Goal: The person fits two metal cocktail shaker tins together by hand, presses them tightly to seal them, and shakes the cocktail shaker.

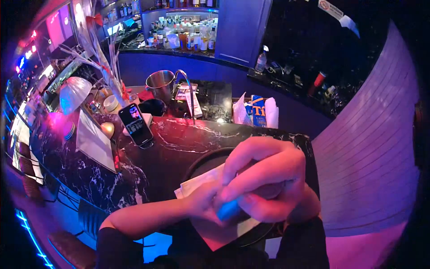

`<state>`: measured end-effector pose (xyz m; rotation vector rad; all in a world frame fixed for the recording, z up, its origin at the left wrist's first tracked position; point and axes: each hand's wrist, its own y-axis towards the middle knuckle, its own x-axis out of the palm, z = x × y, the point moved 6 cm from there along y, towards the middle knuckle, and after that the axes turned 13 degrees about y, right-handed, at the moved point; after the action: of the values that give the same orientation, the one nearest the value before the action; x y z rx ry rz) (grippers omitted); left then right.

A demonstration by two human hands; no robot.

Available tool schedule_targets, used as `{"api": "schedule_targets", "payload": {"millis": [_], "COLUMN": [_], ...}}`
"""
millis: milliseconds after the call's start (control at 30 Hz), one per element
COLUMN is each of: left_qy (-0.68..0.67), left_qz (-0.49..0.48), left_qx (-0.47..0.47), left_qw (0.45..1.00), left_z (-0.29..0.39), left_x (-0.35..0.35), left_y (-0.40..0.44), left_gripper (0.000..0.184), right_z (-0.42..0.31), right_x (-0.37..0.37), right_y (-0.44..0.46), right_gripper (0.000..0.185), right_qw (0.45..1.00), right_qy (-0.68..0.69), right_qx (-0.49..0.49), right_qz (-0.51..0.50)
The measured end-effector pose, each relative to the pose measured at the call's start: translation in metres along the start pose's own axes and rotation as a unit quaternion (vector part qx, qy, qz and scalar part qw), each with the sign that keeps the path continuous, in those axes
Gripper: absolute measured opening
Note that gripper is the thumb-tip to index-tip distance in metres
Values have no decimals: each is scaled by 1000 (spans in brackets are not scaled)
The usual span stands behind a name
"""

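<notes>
My right hand (273, 172) is raised close to the camera with its fingers curled and pinched together. My left hand (204, 197) meets it from the left, its fingers closed and partly covered by the right hand. A small blue-lit patch (229, 208) shows between the two hands; whether it is an object or lit skin I cannot make out. Below them lies a round black tray (197, 167) with pale flat sheets, like paper or napkins (210, 237), on it. Both hands hide much of the tray and sheets.
On the dark marble counter (107, 179) stand a propped phone (135, 124), a white sheet or menu (95, 141) and a small glowing lamp (107, 130). Behind are a metal bucket (160, 81), a tap (190, 89) and a box of white items (259, 110).
</notes>
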<state>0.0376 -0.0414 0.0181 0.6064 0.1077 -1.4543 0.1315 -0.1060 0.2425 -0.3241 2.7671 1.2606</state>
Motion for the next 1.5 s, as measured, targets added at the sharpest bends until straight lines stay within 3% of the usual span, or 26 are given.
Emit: {"api": "schedule_targets", "payload": {"millis": [133,267,333,433,533,667,733,800,933,1133,1433,1500], "left_qy": [-30,-45,-58,24,-70,-141,-177,-120,-131,-143,-32,-37], "left_qz": [89,72,73,66,25,22,14,84,77,71,48,38], "left_qx": [51,30,27,94,59,32,8,62,64,69,92,72], "left_qw": [994,996,995,993,996,989,984,987,986,985,994,996], "left_z": [25,21,23,29,20,27,30,36,36,30,14,12], "left_x": [-11,-9,-13,-16,0,-7,-6,-15,-15,-11,-17,-13], "left_y": [11,11,12,10,11,13,11,7,9,8,9,7], "left_gripper": [94,99,100,93,98,99,100,79,78,80,100,101], "right_z": [5,5,5,3,9,19,19,18,13,13,14,14], "right_x": [-13,-14,-6,5,4,-5,-2,2,5,8,7,8], "right_y": [-1,-3,-1,1,-2,-12,-9,-7,-7,-6,-10,-10], "right_gripper": [20,19,16,16,21,26,23,21,16,23,23,24], "right_qw": [999,993,996,999,999,999,999,999,999,994,993,1000], "right_qy": [-45,-60,-48,-25,-24,27,27,26,10,-105,-82,-28], "right_qx": [-4,59,41,10,3,-5,17,37,40,29,65,3], "right_qz": [4,82,62,19,-25,45,28,10,1,-31,-60,-14]}}
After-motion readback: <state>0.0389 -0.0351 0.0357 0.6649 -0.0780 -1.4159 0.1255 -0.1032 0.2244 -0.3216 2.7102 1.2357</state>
